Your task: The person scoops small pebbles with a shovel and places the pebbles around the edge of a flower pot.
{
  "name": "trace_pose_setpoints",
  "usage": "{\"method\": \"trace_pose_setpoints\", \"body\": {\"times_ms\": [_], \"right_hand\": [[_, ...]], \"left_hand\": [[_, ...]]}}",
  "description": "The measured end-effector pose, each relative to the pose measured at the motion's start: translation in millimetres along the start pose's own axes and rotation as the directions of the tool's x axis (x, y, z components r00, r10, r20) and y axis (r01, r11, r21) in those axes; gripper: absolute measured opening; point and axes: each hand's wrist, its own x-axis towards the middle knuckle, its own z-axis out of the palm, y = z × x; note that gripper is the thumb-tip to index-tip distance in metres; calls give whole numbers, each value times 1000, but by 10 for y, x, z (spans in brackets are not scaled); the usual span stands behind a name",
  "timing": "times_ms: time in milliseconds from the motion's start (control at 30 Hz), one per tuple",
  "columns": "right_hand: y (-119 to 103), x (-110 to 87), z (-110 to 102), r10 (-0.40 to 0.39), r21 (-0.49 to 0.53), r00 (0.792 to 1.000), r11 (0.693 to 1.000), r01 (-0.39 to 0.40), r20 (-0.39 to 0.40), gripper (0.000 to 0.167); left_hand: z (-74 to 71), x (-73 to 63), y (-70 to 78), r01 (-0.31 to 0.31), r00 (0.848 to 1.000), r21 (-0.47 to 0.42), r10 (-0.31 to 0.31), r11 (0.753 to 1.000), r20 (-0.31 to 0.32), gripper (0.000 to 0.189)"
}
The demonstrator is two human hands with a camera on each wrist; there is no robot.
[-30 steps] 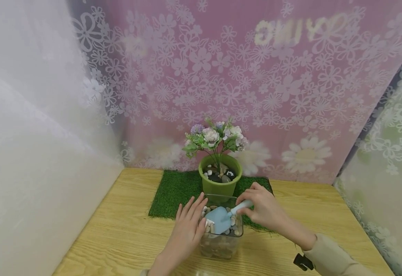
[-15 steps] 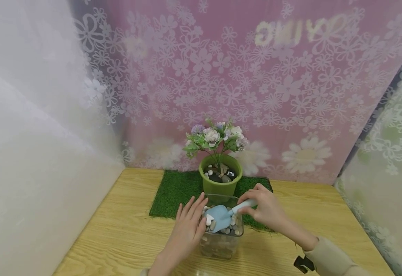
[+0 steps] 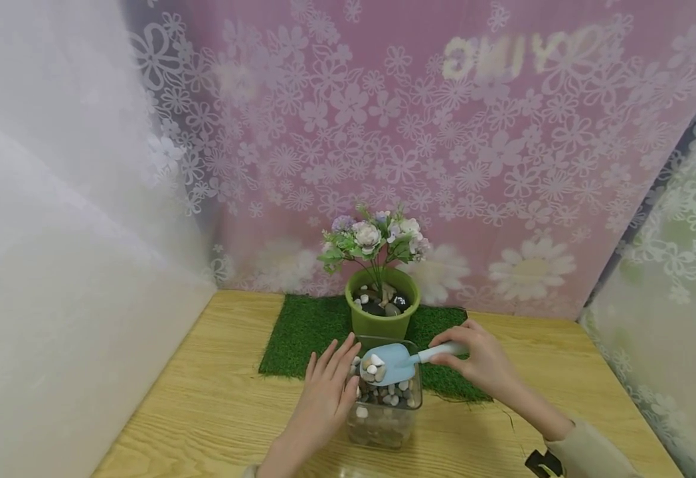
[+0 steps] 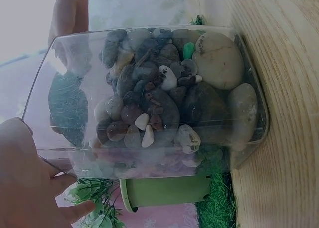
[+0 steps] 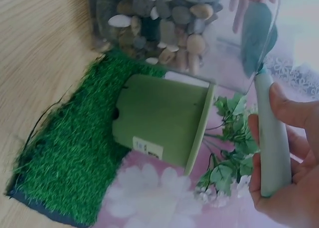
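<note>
Light-blue trowel (image 3: 394, 364) carries pebbles (image 3: 374, 369) at lower centre of the frame, just left of the right hand (image 3: 484, 357), which grips its handle (image 3: 439, 352); the left hand (image 3: 324, 395), fingers (image 3: 342, 358) extended, touches the clear container (image 3: 392, 407).

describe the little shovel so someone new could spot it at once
On the light wooden table, find the clear boxy plastic container of mixed stones in front of the round green plastic pot. Above those stones is the wide pale blue plastic shovel, its whitish handle held in the right hand. Among these neighbours, it alone has a handle and carries pebbles on a blade.
</note>
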Motion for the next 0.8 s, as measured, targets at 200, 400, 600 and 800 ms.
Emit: {"method": "trace_pose_setpoints", "body": {"times_ms": [200, 400, 600, 800], "right_hand": [[110, -63, -15, -146, 7, 989, 989, 146, -30, 29], [174, -114, -30, -216, -15, 976, 976, 216, -27, 35], [198, -162, -41, -171, -7, 985, 985, 170, -15, 34], [184, -182, -30, -146, -15, 989, 989, 146, -21, 32]], "left_hand": [[12, 2, -11, -7, 1000, 8, 7, 1000, -9, 53], [0, 2, 7, -19, 1000, 21, 20, 1000, -18, 52], [1, 7, 7, -19, 1000, 12, 19, 1000, -8, 53], [5, 2, 1, 1, 1000, 1, -1, 1000, 6, 53]]}}
